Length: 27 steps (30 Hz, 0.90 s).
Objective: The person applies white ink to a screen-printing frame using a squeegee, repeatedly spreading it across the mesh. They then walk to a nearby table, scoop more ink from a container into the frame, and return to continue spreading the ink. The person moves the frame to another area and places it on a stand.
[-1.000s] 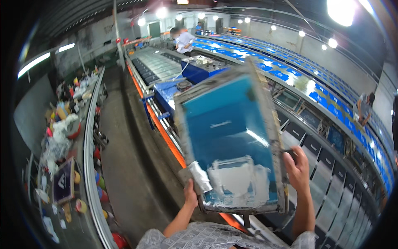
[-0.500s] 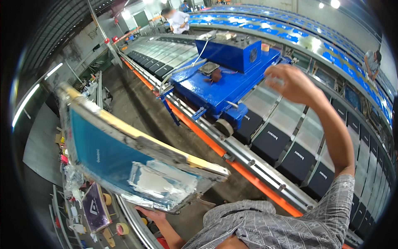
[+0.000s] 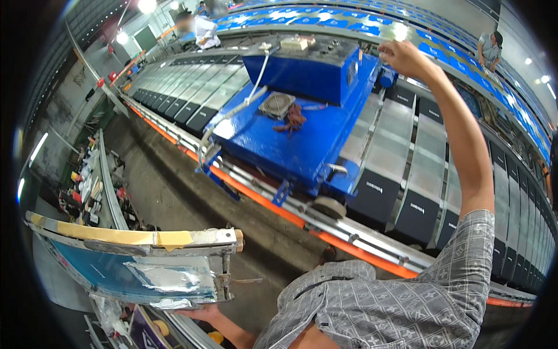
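Note:
My left hand (image 3: 200,312) grips the lower edge of a screen printing frame (image 3: 116,234), holding it tilted at my left. Its mesh is blue-green, with white ink smeared over part of it and yellowish tape along the upper bar. My right arm reaches far out, and my right hand (image 3: 405,58) is raised by the far right corner of a blue machine (image 3: 314,142). Its fingers are curled in; whether anything is inside them is hidden. A crumpled brown-red cloth (image 3: 292,118) lies on the machine beside a square metal grille (image 3: 276,104).
The machine rides on rails along a long printing table edged by an orange strip (image 3: 360,252). Black fabric pieces (image 3: 417,216) lie in rows on its metal plates. Co-workers stand at the far left (image 3: 206,32) and far right (image 3: 489,51). Tools and bottles clutter the left side.
The frame has swung down and left, its top bar now nearly level. My right hand has moved farther out to the machine's far corner, its fingers more curled. The view has shifted.

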Each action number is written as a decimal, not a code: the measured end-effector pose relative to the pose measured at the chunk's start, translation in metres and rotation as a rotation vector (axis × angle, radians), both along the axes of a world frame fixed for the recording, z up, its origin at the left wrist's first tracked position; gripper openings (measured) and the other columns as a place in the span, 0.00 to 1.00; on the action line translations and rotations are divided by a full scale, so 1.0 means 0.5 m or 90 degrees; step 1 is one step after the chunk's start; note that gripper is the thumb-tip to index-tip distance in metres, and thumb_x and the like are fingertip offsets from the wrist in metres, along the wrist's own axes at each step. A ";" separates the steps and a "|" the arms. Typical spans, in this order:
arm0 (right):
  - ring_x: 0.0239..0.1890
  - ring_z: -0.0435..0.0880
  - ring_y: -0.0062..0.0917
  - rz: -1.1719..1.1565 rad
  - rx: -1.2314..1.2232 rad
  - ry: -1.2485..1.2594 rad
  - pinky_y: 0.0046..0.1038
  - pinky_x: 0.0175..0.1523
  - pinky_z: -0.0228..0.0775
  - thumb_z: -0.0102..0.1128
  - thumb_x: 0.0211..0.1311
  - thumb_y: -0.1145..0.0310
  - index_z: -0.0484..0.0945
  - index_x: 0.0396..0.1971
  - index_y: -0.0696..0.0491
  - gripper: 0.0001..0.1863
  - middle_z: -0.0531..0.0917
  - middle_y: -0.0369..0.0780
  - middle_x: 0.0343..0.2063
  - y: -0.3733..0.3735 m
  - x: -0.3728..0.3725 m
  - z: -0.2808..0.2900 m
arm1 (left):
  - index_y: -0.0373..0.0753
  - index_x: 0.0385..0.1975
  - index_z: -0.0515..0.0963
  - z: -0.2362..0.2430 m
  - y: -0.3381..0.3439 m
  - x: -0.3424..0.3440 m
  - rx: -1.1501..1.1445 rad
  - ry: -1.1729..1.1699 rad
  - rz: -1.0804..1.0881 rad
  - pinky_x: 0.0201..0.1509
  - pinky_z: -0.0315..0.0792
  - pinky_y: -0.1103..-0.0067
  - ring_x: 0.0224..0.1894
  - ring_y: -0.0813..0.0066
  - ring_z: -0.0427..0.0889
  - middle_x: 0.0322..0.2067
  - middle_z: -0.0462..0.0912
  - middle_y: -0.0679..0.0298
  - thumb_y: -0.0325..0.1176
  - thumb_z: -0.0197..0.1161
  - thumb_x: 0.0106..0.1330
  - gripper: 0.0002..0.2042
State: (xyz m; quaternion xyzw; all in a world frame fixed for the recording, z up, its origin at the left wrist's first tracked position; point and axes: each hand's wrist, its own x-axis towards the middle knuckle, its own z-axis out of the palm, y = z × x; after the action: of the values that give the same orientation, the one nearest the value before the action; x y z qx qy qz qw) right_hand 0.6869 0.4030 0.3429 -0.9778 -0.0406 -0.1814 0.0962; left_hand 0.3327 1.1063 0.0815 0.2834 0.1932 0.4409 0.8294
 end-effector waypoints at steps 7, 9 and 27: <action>0.47 0.86 0.45 0.022 0.115 -0.015 0.40 0.54 0.77 0.59 0.64 0.64 0.85 0.48 0.55 0.16 0.87 0.51 0.41 0.028 0.229 -0.073 | 0.52 0.76 0.57 0.065 0.058 0.259 -0.060 -0.029 -0.022 0.78 0.50 0.49 0.76 0.49 0.57 0.76 0.56 0.62 0.75 0.48 0.65 0.45; 0.47 0.86 0.46 0.000 0.117 0.025 0.40 0.54 0.76 0.59 0.65 0.64 0.84 0.48 0.55 0.16 0.87 0.51 0.42 0.043 0.289 -0.095 | 0.51 0.76 0.58 0.027 0.105 0.318 -0.035 -0.056 -0.051 0.78 0.51 0.49 0.75 0.49 0.58 0.76 0.58 0.62 0.74 0.49 0.65 0.45; 0.64 0.71 0.52 -0.415 0.114 0.072 0.61 0.67 0.52 0.26 0.75 0.34 0.88 0.45 0.51 0.42 0.82 0.53 0.54 -0.087 0.669 -0.247 | 0.52 0.78 0.49 0.033 0.012 0.905 0.133 0.142 -0.135 0.77 0.55 0.49 0.74 0.46 0.59 0.76 0.54 0.54 0.61 0.64 0.64 0.46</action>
State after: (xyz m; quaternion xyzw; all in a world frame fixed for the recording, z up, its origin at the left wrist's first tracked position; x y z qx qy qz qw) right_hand 1.0211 0.3595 0.2196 -0.9355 0.2957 -0.1511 0.1206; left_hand 0.7851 1.1122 0.0983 0.4338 0.2062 0.3347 0.8107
